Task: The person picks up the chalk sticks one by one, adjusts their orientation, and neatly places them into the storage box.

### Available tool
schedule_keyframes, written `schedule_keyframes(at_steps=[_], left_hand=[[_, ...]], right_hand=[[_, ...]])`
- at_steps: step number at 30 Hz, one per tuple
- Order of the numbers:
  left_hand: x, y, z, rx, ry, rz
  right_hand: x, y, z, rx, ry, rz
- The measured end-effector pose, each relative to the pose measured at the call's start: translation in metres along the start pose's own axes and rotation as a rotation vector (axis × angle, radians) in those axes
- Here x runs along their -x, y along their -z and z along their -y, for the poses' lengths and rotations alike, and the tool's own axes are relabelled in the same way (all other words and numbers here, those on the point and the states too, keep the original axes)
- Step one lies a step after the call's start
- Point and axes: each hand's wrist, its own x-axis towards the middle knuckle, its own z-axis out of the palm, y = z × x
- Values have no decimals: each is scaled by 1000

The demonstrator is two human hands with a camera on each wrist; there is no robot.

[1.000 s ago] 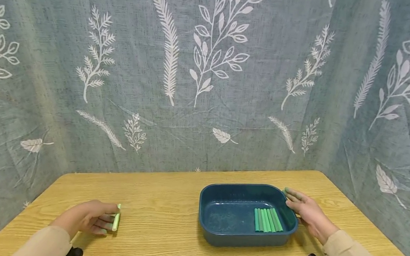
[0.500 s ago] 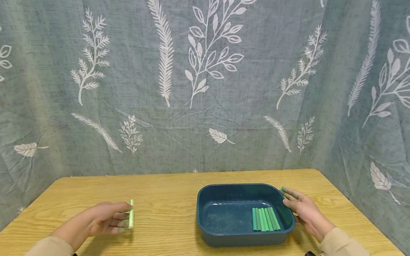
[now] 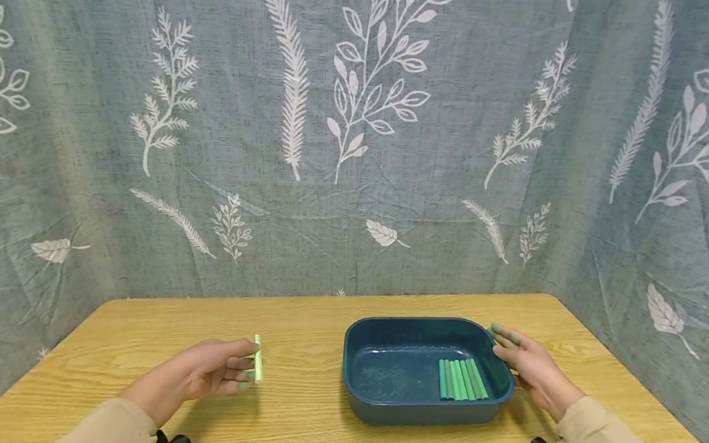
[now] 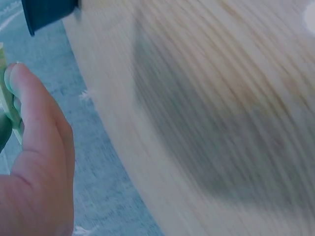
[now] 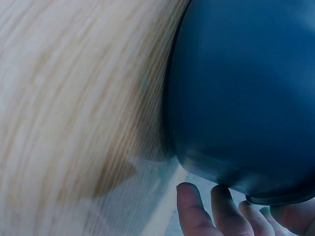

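Between the thumb and fingers of my left hand (image 3: 214,369) a pale yellow-green stick of chalk (image 3: 258,360) is pinched, held upright over the table's left half. The left wrist view shows the same hand (image 4: 42,142) at its left edge, with part of the chalk (image 4: 7,91). My right hand (image 3: 534,370) is against the right end of a dark blue bin (image 3: 403,406), its fingers fairly straight and its thumb at the rim. Inside the bin's right part, several green chalk sticks (image 3: 463,380) lie side by side. Green dust marks the fingertips of both hands.
The bin stands on a light wooden table (image 3: 291,423), right of its middle. A blue-grey curtain (image 3: 302,259) with white leaf prints hangs behind the table and along both sides. Dusty smudges show on the bin's floor, left of the chalk row.
My left hand has moved to the right with the pale chalk, closer to the bin, and rises slightly in view. My right hand and the bin hold their places.
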Motion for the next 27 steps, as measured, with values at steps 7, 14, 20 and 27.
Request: schedule_keyframes(at_steps=[7,14,20,27], left_hand=[[-2,-14,-10,-20,-20,3],[-6,-27,-16,-38,-32,-36],[-10,-42,-22,-30,-38,-39],[-18,-58,-31,-65,-36,-42]], right_hand=[[0,0,0,-8,1,0],[0,-1,0,-11,-8,-6],[1,0,-2,-4,-7,-6],[0,0,0,-5,2,3]])
